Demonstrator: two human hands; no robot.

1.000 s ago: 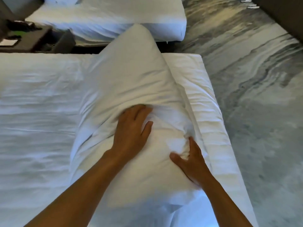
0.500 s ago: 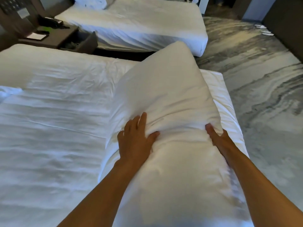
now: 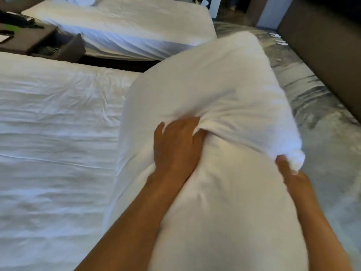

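A wide bed with a crinkly white sheet (image 3: 48, 133) lies on the left. The left hand (image 3: 175, 147) curls its fingers into a fold of the big soft white pillow (image 3: 214, 90), held over the bed's right edge. The right hand (image 3: 293, 178) pinches the pillow's side with its fingers.

Near bed (image 3: 48, 133) and far bed (image 3: 127, 22), white-sheeted, flank a dark nightstand (image 3: 25, 42) (drawer open); grey marbled floor (image 3: 322, 153) at right.

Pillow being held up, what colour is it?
The pillow is plain white with no pattern, and the head view shows it best.
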